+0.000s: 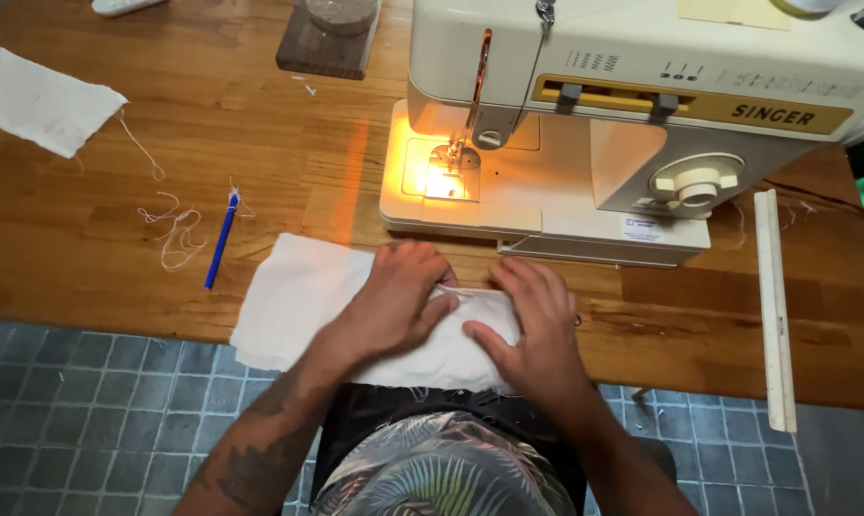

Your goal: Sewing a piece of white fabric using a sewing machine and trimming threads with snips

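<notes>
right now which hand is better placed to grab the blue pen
Left, probably. The left hand rests on the white cloth on the blue pen's side; the right hand lies farther away.

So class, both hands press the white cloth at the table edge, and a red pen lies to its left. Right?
Not quite: the pen is blue, as the head view shows. Both the left hand and right hand do press the white cloth at the table edge.

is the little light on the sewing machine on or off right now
On. The sewing machine throws a bright yellow glow around its needle and onto the wooden table beside it.
</notes>
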